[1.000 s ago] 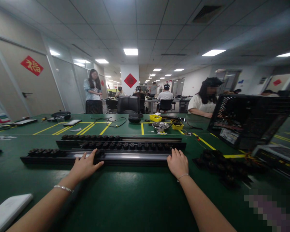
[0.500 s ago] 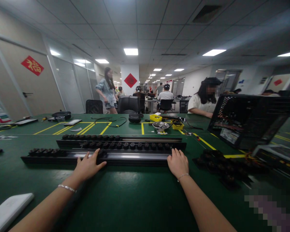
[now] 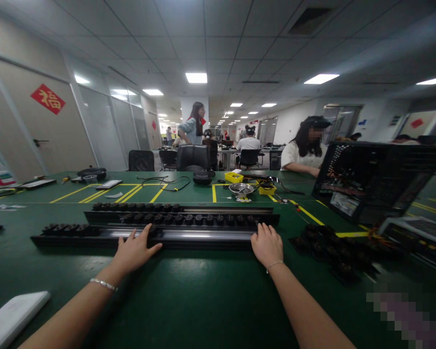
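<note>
A long black rail point(image 3: 207, 236) with a shiny metal strip lies across the front of the green table. My left hand point(image 3: 132, 249) rests at its middle, fingers spread, index finger and thumb either side of a small black round part point(image 3: 155, 231). Whether they touch that part I cannot tell. At the rail's right end my right hand point(image 3: 268, 246) is closed, its fingers bent over the edge. Several black round parts point(image 3: 67, 229) sit in a row on the rail's left end. Just behind lies a second black rail point(image 3: 276, 219), lined with similar parts.
Black parts point(image 3: 334, 249) are heaped at right, before an open computer case point(image 3: 370, 179) and a power supply point(image 3: 416, 242). A metal bowl point(image 3: 241, 189) and yellow tray point(image 3: 234, 177) stand behind. A white slab point(image 3: 16, 317) lies front left. A co-worker point(image 3: 305, 148) sits beyond.
My left hand has shifted very slightly to the right. My right hand stays on the rail's end. In the background a standing person has moved to the right.
</note>
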`<state>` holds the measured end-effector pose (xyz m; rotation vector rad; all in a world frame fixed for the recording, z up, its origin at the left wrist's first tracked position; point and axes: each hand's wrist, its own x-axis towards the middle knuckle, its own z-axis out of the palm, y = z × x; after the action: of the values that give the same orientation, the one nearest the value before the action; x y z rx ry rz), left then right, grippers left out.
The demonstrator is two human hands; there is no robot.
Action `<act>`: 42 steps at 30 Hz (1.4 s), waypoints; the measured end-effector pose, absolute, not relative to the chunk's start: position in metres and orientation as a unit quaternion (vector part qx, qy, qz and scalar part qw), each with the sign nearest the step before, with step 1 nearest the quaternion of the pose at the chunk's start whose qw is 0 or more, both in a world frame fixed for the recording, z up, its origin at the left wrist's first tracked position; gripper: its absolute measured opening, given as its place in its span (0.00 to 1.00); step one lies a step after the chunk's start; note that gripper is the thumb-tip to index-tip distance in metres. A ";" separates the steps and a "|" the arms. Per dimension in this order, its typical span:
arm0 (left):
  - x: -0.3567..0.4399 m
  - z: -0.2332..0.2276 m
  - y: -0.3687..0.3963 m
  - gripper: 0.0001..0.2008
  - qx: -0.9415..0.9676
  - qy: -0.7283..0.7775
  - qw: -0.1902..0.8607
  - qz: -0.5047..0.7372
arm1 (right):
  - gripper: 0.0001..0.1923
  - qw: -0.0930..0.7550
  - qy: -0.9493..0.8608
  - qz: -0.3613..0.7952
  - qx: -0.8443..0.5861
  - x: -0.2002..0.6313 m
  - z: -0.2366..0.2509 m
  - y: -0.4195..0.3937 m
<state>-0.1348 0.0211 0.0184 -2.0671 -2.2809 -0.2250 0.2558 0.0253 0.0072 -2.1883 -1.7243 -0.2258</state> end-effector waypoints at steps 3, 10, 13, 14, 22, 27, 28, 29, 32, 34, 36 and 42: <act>-0.134 0.018 0.021 0.43 -0.670 -0.738 0.030 -0.074 | 0.28 0.169 -0.609 -0.076 -0.771 0.256 0.008 0.025; -0.130 0.017 0.020 0.43 -0.673 -0.735 0.030 -0.080 | 0.28 0.161 -0.608 -0.068 -0.775 0.256 0.010 0.024; -0.128 0.017 0.020 0.43 -0.675 -0.733 0.032 -0.083 | 0.28 0.164 -0.608 -0.071 -0.773 0.256 0.010 0.024; -0.128 0.017 0.020 0.43 -0.674 -0.733 0.032 -0.083 | 0.28 0.165 -0.609 -0.073 -0.773 0.256 0.009 0.024; -0.125 0.015 0.021 0.42 -0.673 -0.734 0.041 -0.083 | 0.27 0.173 -0.606 -0.087 -0.771 0.256 0.007 0.024; -0.122 0.016 0.020 0.42 -0.673 -0.734 0.041 -0.085 | 0.27 0.169 -0.607 -0.081 -0.772 0.256 0.007 0.025; -0.121 0.016 0.020 0.42 -0.673 -0.733 0.040 -0.086 | 0.27 0.167 -0.607 -0.080 -0.772 0.256 0.007 0.025; -0.121 0.016 0.020 0.42 -0.673 -0.733 0.040 -0.087 | 0.28 0.166 -0.607 -0.078 -0.773 0.256 0.008 0.025; -0.121 0.014 0.021 0.42 -0.673 -0.734 0.038 -0.087 | 0.28 0.163 -0.606 -0.074 -0.775 0.256 0.009 0.025; -0.121 0.014 0.021 0.43 -0.672 -0.735 0.039 -0.086 | 0.28 0.163 -0.605 -0.072 -0.776 0.255 0.009 0.025; -0.121 0.013 0.021 0.43 -0.672 -0.735 0.038 -0.087 | 0.28 0.162 -0.605 -0.072 -0.776 0.255 0.009 0.024; -0.116 0.015 0.020 0.43 -0.670 -0.736 0.031 -0.091 | 0.28 0.154 -0.606 -0.068 -0.778 0.255 0.011 0.024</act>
<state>-0.1164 0.0201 0.0148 -2.0659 -2.2669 -0.2794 0.2551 0.0237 0.0107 -2.2286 -1.7368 -0.1943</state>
